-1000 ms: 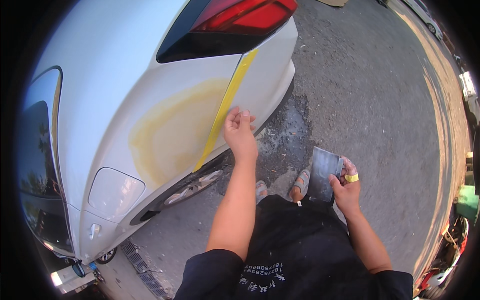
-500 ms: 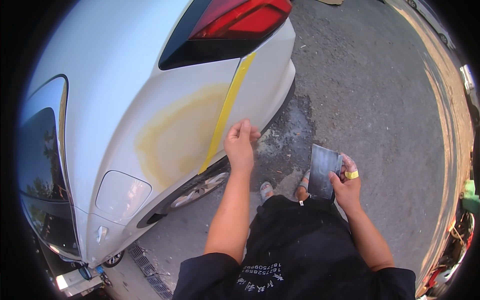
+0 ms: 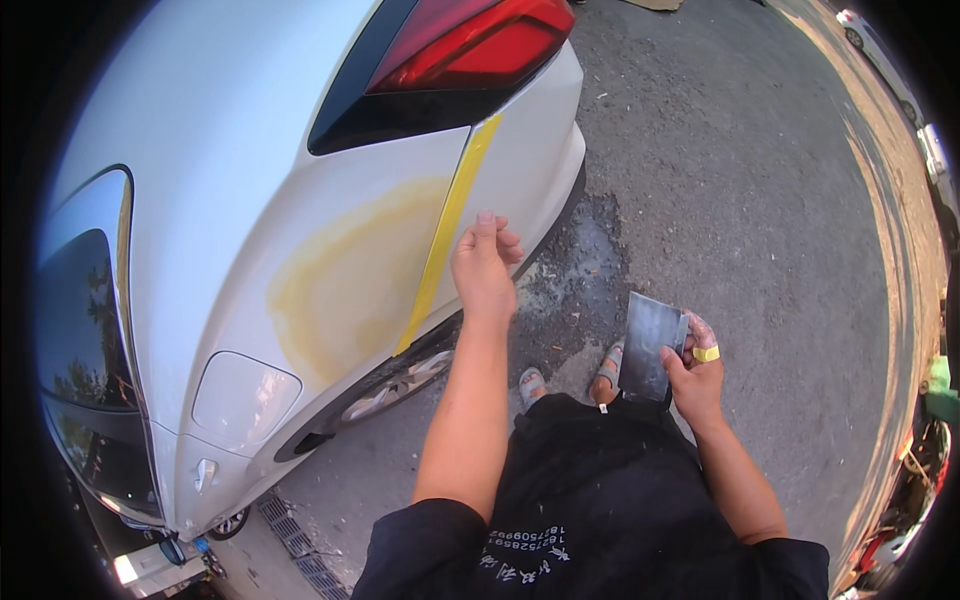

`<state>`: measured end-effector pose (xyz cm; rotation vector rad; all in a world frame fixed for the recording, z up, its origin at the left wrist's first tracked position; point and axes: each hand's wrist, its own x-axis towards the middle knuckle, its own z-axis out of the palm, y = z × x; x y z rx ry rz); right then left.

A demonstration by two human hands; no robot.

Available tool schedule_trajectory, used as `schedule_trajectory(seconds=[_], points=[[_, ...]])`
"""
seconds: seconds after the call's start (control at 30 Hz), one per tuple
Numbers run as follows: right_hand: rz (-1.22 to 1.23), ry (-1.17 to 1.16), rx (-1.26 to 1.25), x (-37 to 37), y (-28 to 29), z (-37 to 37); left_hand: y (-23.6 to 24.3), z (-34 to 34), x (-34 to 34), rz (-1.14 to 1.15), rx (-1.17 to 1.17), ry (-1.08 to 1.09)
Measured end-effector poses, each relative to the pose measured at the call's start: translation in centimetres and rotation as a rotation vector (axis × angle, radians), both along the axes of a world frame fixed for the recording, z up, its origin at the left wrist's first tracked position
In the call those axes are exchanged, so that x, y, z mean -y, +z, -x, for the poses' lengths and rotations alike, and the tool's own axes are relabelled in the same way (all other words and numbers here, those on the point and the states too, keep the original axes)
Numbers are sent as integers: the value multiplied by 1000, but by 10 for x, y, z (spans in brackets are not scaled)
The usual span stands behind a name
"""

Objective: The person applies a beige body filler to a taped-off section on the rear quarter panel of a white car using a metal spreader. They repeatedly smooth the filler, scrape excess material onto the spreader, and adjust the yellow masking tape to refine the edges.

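Two bare hands show in the head view, well apart, beside the rear corner of a white car (image 3: 190,190). The left hand (image 3: 486,262) is in front of the rear bumper (image 3: 530,165), thumb up and fingers loosely curled; nothing shows in it, but the inner side of the fingers is hidden, so I cannot tell whether it pinches something small, nor whether it touches the paint. Just to its left, a strip of yellow masking tape (image 3: 447,230) runs along the bumper's edge, from below the red taillight (image 3: 480,50) toward the rear wheel (image 3: 400,385). Past the tape, the quarter panel (image 3: 240,300) carries a dull patch with a yellowish rim (image 3: 300,280), near the fuel flap (image 3: 246,397).

The right hand (image 3: 697,372) grips a grey rectangular sheet (image 3: 650,340) by its right side, thumb on the face, apart from the car and above the asphalt (image 3: 760,240). A yellow wrap (image 3: 705,354) circles one finger.

For good work here, I judge, the sheet wants a flat, unbent hold; any pressure on the patch should be light and even, following the panel's curve; and the tape's edge is best left pressed tight, with no fingertip lifting it.
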<state>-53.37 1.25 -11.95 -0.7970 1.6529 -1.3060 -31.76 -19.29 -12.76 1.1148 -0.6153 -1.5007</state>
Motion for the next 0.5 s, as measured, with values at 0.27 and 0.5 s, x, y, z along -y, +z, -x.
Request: schedule_trajectory(seconds=[0.27, 0.5], points=[[-7, 16, -13, 1, 1, 0, 36, 18, 25, 15, -187, 112], [-8, 21, -31, 1, -6, 4, 43, 24, 35, -34, -267, 176]])
